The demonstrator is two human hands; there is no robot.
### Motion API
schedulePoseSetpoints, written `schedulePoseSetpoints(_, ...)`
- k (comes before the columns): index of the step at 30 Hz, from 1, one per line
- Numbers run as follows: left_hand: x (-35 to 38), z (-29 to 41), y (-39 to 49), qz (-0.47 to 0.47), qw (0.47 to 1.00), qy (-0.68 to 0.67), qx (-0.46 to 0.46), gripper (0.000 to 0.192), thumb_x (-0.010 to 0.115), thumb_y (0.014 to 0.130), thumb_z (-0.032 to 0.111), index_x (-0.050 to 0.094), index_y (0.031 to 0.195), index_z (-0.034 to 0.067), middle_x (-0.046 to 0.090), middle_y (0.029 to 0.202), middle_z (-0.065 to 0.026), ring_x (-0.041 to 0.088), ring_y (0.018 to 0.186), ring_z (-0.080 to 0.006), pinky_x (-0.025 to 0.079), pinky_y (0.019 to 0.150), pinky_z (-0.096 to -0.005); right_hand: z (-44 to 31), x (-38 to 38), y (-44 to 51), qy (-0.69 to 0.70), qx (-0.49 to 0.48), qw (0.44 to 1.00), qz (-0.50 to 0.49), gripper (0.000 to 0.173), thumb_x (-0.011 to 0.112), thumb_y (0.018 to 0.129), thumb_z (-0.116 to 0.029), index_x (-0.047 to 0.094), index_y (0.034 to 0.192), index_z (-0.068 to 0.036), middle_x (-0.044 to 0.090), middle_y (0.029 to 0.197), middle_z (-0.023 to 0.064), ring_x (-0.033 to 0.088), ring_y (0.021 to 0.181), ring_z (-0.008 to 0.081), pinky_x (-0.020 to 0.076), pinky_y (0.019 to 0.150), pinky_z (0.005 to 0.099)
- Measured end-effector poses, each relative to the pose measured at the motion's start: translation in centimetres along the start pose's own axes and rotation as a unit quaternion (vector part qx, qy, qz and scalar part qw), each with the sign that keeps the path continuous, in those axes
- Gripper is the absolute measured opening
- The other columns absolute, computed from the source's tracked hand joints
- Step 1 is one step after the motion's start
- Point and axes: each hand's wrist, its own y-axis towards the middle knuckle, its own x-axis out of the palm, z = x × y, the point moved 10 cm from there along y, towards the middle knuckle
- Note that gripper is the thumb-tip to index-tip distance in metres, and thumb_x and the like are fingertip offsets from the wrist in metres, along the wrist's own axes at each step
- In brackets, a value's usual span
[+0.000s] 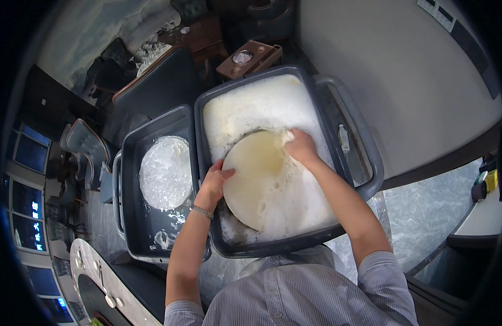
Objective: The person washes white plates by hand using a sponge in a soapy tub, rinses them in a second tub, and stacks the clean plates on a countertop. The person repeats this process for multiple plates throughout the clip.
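Note:
A large round pale plate (245, 183) lies tilted in a dark grey plastic tub (342, 191) full of white suds (255, 98). Foam and cloudy water cover its right part. My left hand (213, 181) grips the plate's left rim, thumb on the upper face and fingers at the edge. In my right hand (302, 146) is a small white wad, perhaps a cloth or sponge (289, 136), held at the plate's upper right edge. The fingers of that hand are partly hidden by foam and by the hand itself.
To the left, a second grey tub (131, 195) holds water and a round, shiny, whitish plate (166, 173). A bottle (343, 138) lies beyond the right rim, by the tub's grey handle (363, 134). Ahead is a brown cart or stand (230, 61). A set dining table (82, 248) stands lower left.

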Motion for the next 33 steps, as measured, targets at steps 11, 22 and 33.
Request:
schedulePoseSetpoints(11,-0.3,7.1,-7.4,0.105,0.984,-0.023,0.14,0.043,0.047,0.071,-0.009,0.055,0.112,-0.005,0.061,0.104,-0.0123,0.06,0.093,-0.0186,0.049,0.076,-0.0269,-19.5,1.3,-12.6,0.223,-0.435,0.872,-0.023,0.04,0.059,0.082,-0.027,0.055,0.119,-0.012,0.032,0.14,0.0161,0.026,0.129,0.0396,0.0259,0.103,0.05)
schedulePoseSetpoints(22,-1.3,8.1,-15.8,0.141,0.961,-0.065,0.23,0.051,0.047,0.069,-0.015,0.053,0.118,-0.002,0.063,0.104,-0.0099,0.061,0.093,-0.0176,0.046,0.083,-0.0272,-14.2,0.2,-0.9,0.16,-0.262,0.945,0.115,0.031,0.062,0.078,-0.023,0.052,0.105,-0.011,0.052,0.106,0.0145,0.052,0.095,0.0347,0.044,0.08,0.0448)
schedulePoseSetpoints(33,-2.0,9.0,-11.5,0.125,0.975,0.03,0.184,0.025,0.055,0.082,0.0,0.058,0.107,-0.004,0.064,0.094,-0.0071,0.058,0.079,-0.013,0.046,0.072,-0.025,-21.5,1.6,-5.9,0.121,-0.447,0.877,0.132,0.04,0.065,0.073,-0.015,0.051,0.11,-0.009,0.041,0.12,0.0154,0.041,0.114,0.0361,0.0334,0.096,0.0478)
